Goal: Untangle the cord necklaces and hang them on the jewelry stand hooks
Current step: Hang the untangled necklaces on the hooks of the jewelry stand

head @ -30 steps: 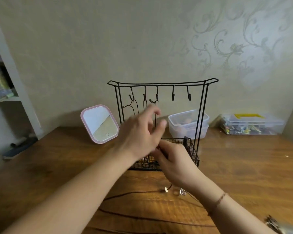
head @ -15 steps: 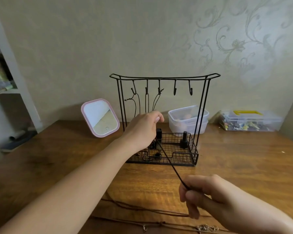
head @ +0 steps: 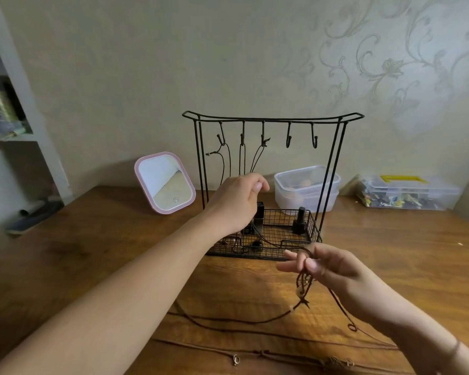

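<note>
A black wire jewelry stand (head: 333, 169) stands on the wooden table, its three left hooks carrying dark cord necklaces (head: 229, 163) and its two right hooks bare. My left hand (head: 237, 204) hovers in front of the stand's lower left, fingers curled round a dark cord that runs down to my right hand. My right hand (head: 328, 265) pinches a bunched brown cord necklace (head: 303, 286) with small pendants, in front of the stand's basket. More cords (head: 255, 355) lie loose on the table near me.
A pink-framed mirror (head: 165, 182) leans left of the stand. Clear plastic tubs (head: 306, 185) sit behind it, and a clear organizer box (head: 406, 192) at right. Small dark bottles (head: 299, 220) stand in the basket. White shelving (head: 14, 104) fills the left edge.
My right hand rose and moved toward the stand, now with a bunched brown cord and pendants hanging from it. My left hand stayed near the stand's hanging cords.
</note>
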The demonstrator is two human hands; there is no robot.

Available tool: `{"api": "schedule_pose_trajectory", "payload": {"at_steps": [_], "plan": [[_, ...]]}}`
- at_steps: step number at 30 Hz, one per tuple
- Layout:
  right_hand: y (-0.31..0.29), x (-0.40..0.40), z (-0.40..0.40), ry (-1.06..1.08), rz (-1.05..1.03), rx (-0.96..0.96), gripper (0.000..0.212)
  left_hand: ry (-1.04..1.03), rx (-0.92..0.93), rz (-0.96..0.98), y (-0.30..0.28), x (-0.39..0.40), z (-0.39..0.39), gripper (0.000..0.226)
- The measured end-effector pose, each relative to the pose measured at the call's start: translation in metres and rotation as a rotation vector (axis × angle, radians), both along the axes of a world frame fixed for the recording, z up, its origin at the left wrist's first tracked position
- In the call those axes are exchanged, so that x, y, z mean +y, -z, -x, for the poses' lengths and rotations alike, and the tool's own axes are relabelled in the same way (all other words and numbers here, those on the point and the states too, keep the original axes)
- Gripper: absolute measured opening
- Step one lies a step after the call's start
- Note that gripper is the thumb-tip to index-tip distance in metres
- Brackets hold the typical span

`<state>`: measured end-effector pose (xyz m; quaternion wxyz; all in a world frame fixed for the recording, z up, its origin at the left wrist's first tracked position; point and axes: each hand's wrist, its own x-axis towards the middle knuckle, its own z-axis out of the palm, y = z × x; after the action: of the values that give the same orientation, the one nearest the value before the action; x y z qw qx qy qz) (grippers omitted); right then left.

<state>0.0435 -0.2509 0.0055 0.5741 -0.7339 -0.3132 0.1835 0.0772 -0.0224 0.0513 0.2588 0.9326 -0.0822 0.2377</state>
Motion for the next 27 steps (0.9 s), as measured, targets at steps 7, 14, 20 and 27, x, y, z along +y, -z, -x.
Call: {"api": "schedule_pose_trajectory", "payload": {"at_steps": [7,14,20,27], "plan": [[0.005,0.003,-0.005,0.084,0.185,-0.106,0.015,0.014,0.002,0.001,0.004,-0.002,-0.002,0.026],[0.015,-0.003,-0.015,0.085,0.029,0.161,0.03,0.047,0.013,-0.007,0.011,-0.009,0.008,0.018],[0.02,-0.002,-0.021,0.248,0.079,0.03,0.027,0.118,0.066,-0.05,0.048,-0.016,0.02,0.025],[0.001,0.01,-0.025,0.365,-0.19,0.091,0.023,0.189,0.082,0.612,0.106,-0.042,0.04,0.023]]}}
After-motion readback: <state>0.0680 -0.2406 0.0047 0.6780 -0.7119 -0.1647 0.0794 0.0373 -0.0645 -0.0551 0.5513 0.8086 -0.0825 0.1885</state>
